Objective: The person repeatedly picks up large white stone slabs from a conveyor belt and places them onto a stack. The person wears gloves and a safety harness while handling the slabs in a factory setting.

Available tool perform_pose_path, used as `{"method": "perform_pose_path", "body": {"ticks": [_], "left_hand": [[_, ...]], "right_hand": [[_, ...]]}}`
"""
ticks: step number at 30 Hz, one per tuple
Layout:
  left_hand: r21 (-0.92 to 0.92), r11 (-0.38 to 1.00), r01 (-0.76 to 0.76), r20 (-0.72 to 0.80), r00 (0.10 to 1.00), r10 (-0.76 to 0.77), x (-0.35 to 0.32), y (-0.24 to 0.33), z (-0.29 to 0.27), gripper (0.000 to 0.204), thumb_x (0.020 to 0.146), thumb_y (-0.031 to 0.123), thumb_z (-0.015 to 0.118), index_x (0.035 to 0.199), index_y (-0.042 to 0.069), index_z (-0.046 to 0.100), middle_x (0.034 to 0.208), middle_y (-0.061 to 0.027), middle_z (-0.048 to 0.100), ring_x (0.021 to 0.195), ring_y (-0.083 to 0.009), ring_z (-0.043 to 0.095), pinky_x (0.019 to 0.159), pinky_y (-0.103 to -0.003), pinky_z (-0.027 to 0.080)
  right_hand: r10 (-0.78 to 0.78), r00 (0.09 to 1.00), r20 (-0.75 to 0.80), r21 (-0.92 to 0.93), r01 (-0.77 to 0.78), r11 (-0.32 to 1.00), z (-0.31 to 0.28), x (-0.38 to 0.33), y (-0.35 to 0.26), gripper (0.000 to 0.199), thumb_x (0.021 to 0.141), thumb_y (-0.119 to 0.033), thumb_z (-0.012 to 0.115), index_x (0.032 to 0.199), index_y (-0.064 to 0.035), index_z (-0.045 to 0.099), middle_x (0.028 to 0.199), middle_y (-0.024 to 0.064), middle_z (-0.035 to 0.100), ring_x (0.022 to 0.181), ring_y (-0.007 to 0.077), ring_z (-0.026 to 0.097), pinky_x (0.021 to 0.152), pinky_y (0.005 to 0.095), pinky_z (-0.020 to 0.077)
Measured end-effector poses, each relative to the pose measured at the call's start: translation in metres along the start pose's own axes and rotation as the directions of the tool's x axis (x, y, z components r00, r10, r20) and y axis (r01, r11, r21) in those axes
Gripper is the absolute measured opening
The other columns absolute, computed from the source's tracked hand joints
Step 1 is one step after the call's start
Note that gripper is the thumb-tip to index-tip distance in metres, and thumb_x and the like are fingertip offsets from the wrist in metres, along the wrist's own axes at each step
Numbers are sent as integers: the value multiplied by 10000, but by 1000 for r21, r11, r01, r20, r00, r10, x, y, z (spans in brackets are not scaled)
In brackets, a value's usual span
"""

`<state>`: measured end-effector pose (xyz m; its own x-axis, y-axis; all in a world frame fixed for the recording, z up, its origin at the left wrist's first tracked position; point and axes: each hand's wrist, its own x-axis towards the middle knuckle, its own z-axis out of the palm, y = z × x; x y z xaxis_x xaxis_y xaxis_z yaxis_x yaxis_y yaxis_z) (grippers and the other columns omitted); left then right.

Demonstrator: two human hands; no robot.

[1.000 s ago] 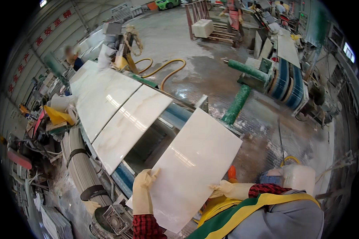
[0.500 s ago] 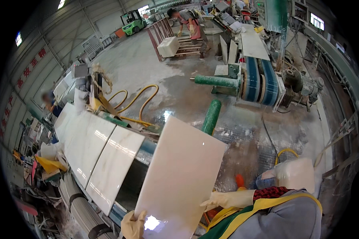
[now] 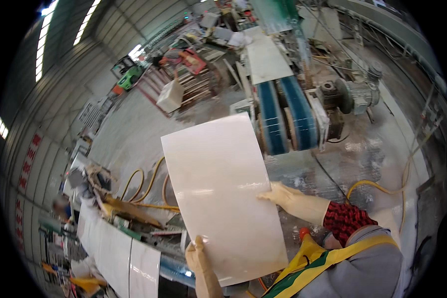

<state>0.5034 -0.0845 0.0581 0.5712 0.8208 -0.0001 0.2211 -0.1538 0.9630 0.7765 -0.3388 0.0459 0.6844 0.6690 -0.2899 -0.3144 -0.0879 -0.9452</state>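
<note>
Between my two hands I carry a polished white stone slab [image 3: 223, 193], tilted up and clear of the conveyor. My left hand [image 3: 198, 256], in a cream rubber glove, grips its lower left edge with the thumb on the front face. My right hand [image 3: 281, 195], gloved alike, clasps the right edge, its fingers partly hidden behind the slab. To the left, more white slabs [image 3: 145, 265] lie on a roller conveyor. Beyond my slab is a second conveyor with two blue belts [image 3: 273, 119], and a pale slab [image 3: 266, 59] rests on it.
A motor [image 3: 355, 94] sits beside the blue belts. Yellow hoses [image 3: 151, 185] loop across the wet floor. Farther back, a person in a red apron [image 3: 193, 60] bends near a rack holding a white block [image 3: 171, 96]. A green forklift [image 3: 130, 78] stands behind.
My view has turned to the right. The slab has swung away from the left conveyor toward the blue belts, and both hands have risen with it. The person by the rack bends lower.
</note>
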Motion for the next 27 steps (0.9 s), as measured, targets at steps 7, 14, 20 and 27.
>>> {"method": "perform_pose_path", "body": {"ticks": [7, 14, 20, 27], "left_hand": [[166, 969, 183, 148, 967, -208, 28, 14, 194, 690, 1029, 614, 650, 1200, -43, 773, 1027, -108, 814, 856, -200, 732, 788, -337, 558], [371, 912, 174, 318, 899, -301, 55, 12, 270, 726, 1019, 672, 590, 1250, 12, 784, 1068, -133, 795, 908, -238, 717, 875, -378, 550], [470, 883, -16, 440, 871, -218, 101, 11, 327, 757, 1040, 691, 474, 1255, 32, 779, 1128, -189, 787, 1069, -346, 718, 975, -441, 519], [479, 878, -23, 524, 810, -265, 178, 26, 390, 747, 1056, 681, 383, 1319, 87, 753, 1268, -228, 752, 1233, -430, 677, 1069, -489, 487]], "right_hand": [[50, 932, -360, -4, -55, 998, -146, 32, -16, 528, 948, -231, 795, 1397, 1, 643, 1203, 171, 740, 1072, 264, 730, 862, 400, 625], [-391, 895, -214, -789, 78, 610, -245, 35, 78, 572, 953, -96, 704, 1514, -155, 608, 1538, 171, 590, 1461, 329, 518, 1195, 434, 470], [-483, 852, -199, -810, 135, 571, -291, 49, 87, 734, 805, 120, 673, 1490, -140, 631, 1503, 149, 625, 1384, 394, 551, 1203, 437, 449], [-439, 869, -229, -892, -7, 451, -301, 91, 12, 740, 846, 188, 510, 1510, -122, 611, 1465, 195, 644, 1399, 388, 563, 1223, 446, 434]]}}
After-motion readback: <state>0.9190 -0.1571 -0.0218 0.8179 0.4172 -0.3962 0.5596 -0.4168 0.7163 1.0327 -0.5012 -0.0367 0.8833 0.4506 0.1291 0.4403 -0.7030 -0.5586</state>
